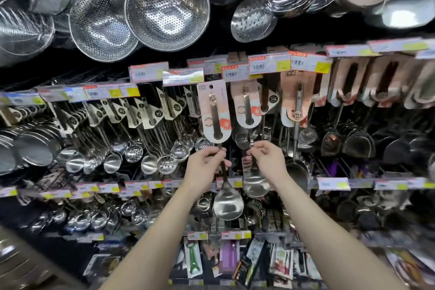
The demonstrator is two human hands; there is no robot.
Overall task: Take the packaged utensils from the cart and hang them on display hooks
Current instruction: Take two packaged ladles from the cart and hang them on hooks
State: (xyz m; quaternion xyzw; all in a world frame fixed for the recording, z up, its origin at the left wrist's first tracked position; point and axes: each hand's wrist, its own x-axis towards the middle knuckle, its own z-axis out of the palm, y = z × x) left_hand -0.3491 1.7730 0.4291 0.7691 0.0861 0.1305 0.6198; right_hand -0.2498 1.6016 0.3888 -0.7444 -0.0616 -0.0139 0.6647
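Gripping two packaged spoons, one per hand: my left hand [207,163] clasps the left spoon [227,203] by its shaft, and my right hand [268,160] pinches the right spoon [256,182]. Two perforated colanders [167,7] hang above, and price labels [269,63] front the hooks.

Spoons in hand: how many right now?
2. The carded spoon is gripped by the left hand; the second spoon is pinched by the right hand, just beside it. Hung stock excluded.

dark display wall [294,33]; steel colanders [167,7] overhead
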